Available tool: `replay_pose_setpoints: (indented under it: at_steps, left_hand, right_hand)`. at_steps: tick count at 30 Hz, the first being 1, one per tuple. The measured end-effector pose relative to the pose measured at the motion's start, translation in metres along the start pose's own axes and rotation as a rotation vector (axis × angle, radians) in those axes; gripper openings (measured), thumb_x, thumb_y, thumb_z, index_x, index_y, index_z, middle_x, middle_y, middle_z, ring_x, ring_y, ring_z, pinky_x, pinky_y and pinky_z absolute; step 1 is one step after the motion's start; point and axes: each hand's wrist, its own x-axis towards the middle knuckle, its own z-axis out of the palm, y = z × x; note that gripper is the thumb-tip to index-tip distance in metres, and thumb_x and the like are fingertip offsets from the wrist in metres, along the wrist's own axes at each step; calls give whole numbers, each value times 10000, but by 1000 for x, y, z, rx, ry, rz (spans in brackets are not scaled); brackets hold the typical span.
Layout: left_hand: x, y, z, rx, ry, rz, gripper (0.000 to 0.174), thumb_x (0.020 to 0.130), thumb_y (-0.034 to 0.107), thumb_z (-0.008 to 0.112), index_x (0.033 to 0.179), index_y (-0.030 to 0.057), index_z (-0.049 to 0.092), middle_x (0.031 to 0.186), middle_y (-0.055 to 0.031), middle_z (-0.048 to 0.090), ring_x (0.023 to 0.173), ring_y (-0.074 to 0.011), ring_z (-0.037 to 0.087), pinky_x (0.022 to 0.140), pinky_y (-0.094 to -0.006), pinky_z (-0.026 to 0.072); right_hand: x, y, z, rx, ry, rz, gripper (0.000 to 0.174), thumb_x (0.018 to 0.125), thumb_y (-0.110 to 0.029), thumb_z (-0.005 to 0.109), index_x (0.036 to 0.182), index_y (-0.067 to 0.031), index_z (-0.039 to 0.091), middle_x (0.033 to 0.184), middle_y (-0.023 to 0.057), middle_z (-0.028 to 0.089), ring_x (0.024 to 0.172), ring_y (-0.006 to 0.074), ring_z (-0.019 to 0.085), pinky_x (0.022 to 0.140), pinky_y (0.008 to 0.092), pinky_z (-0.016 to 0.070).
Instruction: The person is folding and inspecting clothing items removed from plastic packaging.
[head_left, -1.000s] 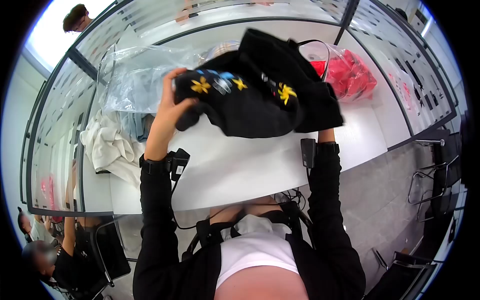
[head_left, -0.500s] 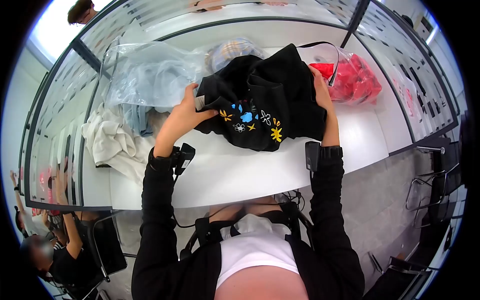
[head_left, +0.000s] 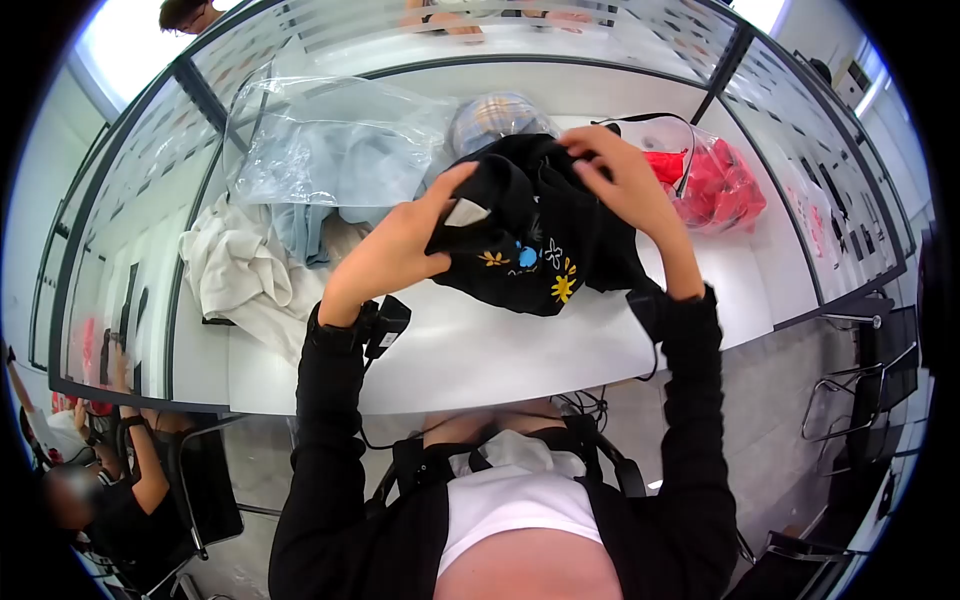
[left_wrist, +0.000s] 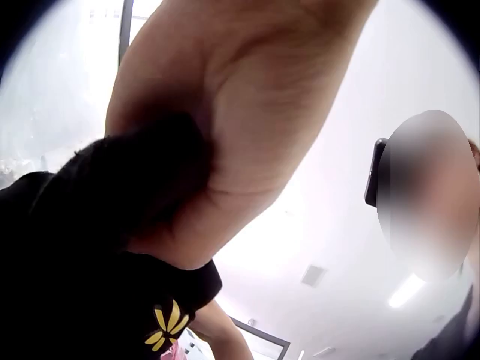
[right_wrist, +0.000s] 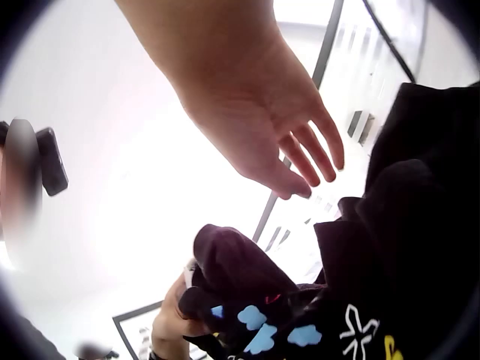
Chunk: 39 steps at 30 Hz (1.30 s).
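Observation:
A black garment [head_left: 510,280], bunched up, shows yellow, blue and white flower motifs along its front in the head view. My left hand [head_left: 405,245] grips its left edge, thumb and fingers round the cloth beside a small white label [head_left: 466,213]. In the left wrist view the black cloth [left_wrist: 97,195] runs into the curled palm. My right hand [head_left: 625,180] is over the garment's upper right part. The right wrist view has that hand [right_wrist: 277,127] with fingers loosely extended, holding nothing, and the flowered cloth [right_wrist: 300,307] below it.
Behind the garment stand a clear bag of pale blue cloth [head_left: 330,160], a bagged plaid item [head_left: 500,115] and a clear bag of red items [head_left: 725,185]. White cloth [head_left: 235,260] lies at the left of the white table [head_left: 400,375]. Glass partitions [head_left: 830,190] border it.
The garment has come down from its raised position and turned, more bunched now. My right hand has left its right side and moved up over its top. The left hand keeps its grip.

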Motion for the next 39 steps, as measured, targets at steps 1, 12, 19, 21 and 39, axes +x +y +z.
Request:
replay_pose_setpoints:
  at_steps: [1,12,19,21,39]
  left_hand:
    - [-2,1,1,-27,7,50,755,639,-78,546,1338,60,297,957,-226,576,860,-385,577,781,-372,452]
    - [-17,-21,-32,185,331,95,564,609,-84,507,1137,113,514,855,-94,584,800,-291,525,733,-361,436]
    - [-15,-50,-43,312,482,7,405,620,-45,547,1008,74,556,792,-92,583,710,-266,520,675,-338,441]
    - [-17,-50,-47,270,501,-26,337,650,-28,544,978,48,556,771,-126,582,742,-313,556,681,-367,450]
    - [-16,-38,-51,141,574,149,394,741,-91,477,1096,71,528,998,-119,604,789,-250,595,661,-277,476]
  right_hand:
    - [12,-8,0,-154,-185,-137,428,789,33,525,1201,-80,492,1228,110,489,1096,243,521,907,333,439]
    - [67,3,59,32,-752,-140,317,679,-137,664,950,13,596,684,141,610,646,260,593,650,314,469]
    - [52,-10,38,20,-385,-22,159,760,-96,598,807,-2,479,592,130,505,522,239,465,524,307,376]
    - [46,-10,39,46,-306,-39,133,770,-84,588,876,-18,543,554,110,476,486,172,415,499,269,350]
    - [35,-44,2,210,-56,111,406,920,-351,512,887,46,587,677,-15,539,671,51,437,593,218,387]
